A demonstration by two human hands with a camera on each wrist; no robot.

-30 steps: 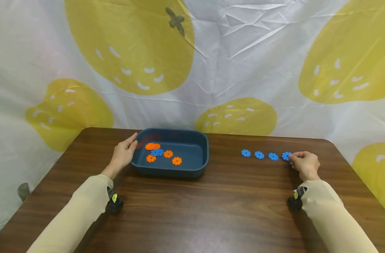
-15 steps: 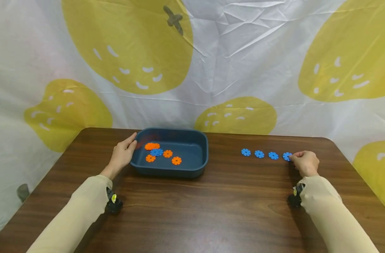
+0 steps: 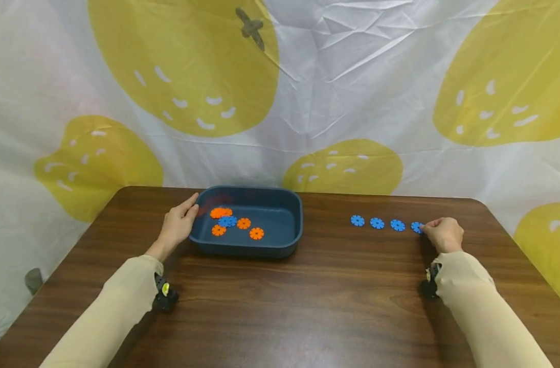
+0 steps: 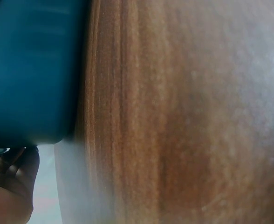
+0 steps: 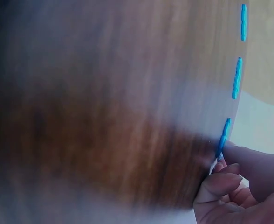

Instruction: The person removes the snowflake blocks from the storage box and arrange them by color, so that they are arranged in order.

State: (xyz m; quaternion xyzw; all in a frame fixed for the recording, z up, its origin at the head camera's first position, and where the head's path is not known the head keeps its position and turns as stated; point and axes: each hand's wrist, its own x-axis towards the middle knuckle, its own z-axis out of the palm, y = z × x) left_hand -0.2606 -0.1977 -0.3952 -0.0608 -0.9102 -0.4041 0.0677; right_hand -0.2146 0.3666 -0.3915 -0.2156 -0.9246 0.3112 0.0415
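Observation:
Beside the dark blue basin (image 3: 243, 251), my left hand (image 3: 175, 225) rests against the left end, fingers stretched along the rim. That hand (image 4: 11, 191) shows at the basin's end in the left wrist view. On the right, my right hand (image 3: 445, 234) pinches the edge of the rightmost blue snowflake disc (image 3: 416, 227), which lies on the table. In the right wrist view, the thumb and fingers of the right hand (image 5: 235, 191) meet at the near end of that disc (image 5: 224, 135). Blue discs (image 3: 377, 223) form a row leading left from it.
Inside the basin lie several orange discs (image 3: 256, 233) and overlapping blue discs (image 3: 227, 221). The brown wooden table (image 3: 298, 306) meets a lemon-patterned cloth (image 3: 316, 102) at its far edge. Dark wrist cameras sit at both cuffs.
The rightmost blue disc and the right hand have shifted very slightly. The right wrist sits a little farther forward. The left hand and the basin look the same.

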